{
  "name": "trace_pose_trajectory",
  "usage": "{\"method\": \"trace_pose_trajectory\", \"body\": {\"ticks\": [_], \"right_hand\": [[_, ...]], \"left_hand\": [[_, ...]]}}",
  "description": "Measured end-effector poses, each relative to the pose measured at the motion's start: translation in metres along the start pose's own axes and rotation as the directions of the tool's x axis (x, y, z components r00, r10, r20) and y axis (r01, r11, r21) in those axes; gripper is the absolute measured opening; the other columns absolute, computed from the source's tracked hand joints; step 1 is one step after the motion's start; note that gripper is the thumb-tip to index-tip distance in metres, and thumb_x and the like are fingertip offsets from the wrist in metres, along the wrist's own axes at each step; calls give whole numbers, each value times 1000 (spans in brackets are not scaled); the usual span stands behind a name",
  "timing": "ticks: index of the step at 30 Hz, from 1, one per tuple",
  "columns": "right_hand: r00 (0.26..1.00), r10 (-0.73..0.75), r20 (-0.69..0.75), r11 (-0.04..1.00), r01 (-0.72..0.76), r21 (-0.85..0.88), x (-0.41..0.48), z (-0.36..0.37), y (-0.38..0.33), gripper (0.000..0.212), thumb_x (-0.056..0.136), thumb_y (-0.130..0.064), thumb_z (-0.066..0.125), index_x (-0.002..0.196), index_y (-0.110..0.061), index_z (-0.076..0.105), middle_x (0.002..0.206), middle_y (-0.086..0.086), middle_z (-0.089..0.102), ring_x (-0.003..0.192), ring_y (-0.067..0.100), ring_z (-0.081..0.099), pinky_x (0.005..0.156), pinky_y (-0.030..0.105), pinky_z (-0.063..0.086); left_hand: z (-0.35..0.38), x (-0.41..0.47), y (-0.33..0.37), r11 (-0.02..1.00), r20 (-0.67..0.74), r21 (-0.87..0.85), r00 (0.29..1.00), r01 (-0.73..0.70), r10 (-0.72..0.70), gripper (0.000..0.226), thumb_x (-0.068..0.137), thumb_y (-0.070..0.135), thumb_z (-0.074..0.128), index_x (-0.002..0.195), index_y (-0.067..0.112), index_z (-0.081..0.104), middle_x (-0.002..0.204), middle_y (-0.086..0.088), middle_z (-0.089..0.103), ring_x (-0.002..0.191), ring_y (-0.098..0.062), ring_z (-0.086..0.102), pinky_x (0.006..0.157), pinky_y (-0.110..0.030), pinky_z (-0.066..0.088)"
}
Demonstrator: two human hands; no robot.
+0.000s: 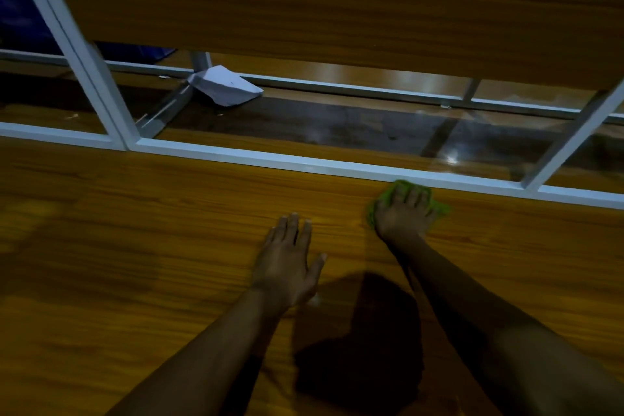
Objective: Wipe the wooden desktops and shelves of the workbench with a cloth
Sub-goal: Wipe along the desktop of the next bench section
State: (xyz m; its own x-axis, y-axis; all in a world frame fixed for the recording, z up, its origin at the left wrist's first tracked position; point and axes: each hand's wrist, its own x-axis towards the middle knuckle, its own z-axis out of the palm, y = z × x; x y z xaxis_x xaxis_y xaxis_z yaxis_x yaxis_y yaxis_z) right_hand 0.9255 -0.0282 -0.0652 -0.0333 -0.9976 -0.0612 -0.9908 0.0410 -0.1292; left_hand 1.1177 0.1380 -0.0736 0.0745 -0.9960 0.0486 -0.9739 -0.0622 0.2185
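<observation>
A wooden desktop (pixel 152 246) fills the lower part of the head view. My right hand (pixel 403 213) presses a green cloth (pixel 439 208) flat on the desktop, close to the white metal rail (pixel 270 159) at its far edge. Most of the cloth is hidden under the hand. My left hand (pixel 287 263) rests flat on the wood to the left of it, fingers straight and slightly spread, holding nothing. A wooden shelf (pixel 304 3) hangs above the desk.
White metal frame posts (pixel 77 44) rise from the rail at left and right (pixel 574 135). Beyond the rail lies a second, darker desktop (pixel 337 125) with a stack of white paper (pixel 224 84) on it. My arms cast a dark shadow (pixel 361 348) on the wood.
</observation>
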Motion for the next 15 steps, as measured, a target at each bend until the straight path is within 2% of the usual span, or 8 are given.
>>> {"method": "trace_pose_trajectory", "body": {"ticks": [2, 5, 8, 11, 13, 15], "right_hand": [[987, -159, 6, 986, 159, -57, -7, 6, -36, 68, 103, -55, 15, 161, -23, 3, 168, 12, -2, 154, 34, -6, 119, 63, -1], [896, -436, 79, 893, 442, -88, -34, 14, -92, 66, 103, -56, 17, 161, -28, 2, 168, 6, -4, 154, 31, -10, 120, 60, -5], [783, -605, 143, 787, 615, -43, -59, 16, -119, 62, 105, -54, 19, 161, -30, 6, 169, 3, -3, 154, 26, -10, 120, 55, -8], [764, -630, 140, 770, 638, -16, -58, 10, -102, 65, 103, -59, 19, 161, -31, 5, 169, 2, -4, 154, 24, -11, 120, 52, -7], [826, -551, 120, 829, 558, -33, -48, 10, -74, 68, 102, -63, 18, 160, -31, 5, 169, 2, -4, 154, 26, -9, 122, 55, -3], [914, -398, 72, 916, 401, -28, -36, 6, -39, 70, 101, -64, 17, 161, -29, 6, 169, 5, -3, 154, 28, -7, 122, 57, 2]], "left_hand": [[1, 1, 1, 997, -63, -71, 998, 22, -26, 72, 95, 57, 15, 155, 17, 22, 163, -8, 14, 151, -24, 7, 122, -39, 10], [-1, 0, 5, 988, -180, -131, 978, 87, -109, 57, 93, 36, 27, 139, 9, 48, 146, -12, 48, 139, -26, 37, 115, -39, 29], [-5, -6, 5, 968, -220, -139, 947, 208, -235, 55, 89, 31, 31, 136, 9, 47, 138, -12, 53, 133, -30, 42, 111, -45, 33], [-5, -13, 8, 966, -167, -106, 954, 235, -250, 57, 92, 35, 29, 142, 11, 41, 152, -16, 39, 144, -32, 27, 118, -47, 21], [-4, -18, 9, 973, -148, -105, 965, 204, -218, 60, 93, 37, 26, 144, 10, 40, 157, -19, 29, 148, -34, 19, 119, -48, 12], [-4, -25, 7, 983, -137, -91, 975, 161, -173, 65, 94, 40, 23, 149, 8, 35, 160, -19, 22, 150, -33, 14, 120, -47, 7]]}}
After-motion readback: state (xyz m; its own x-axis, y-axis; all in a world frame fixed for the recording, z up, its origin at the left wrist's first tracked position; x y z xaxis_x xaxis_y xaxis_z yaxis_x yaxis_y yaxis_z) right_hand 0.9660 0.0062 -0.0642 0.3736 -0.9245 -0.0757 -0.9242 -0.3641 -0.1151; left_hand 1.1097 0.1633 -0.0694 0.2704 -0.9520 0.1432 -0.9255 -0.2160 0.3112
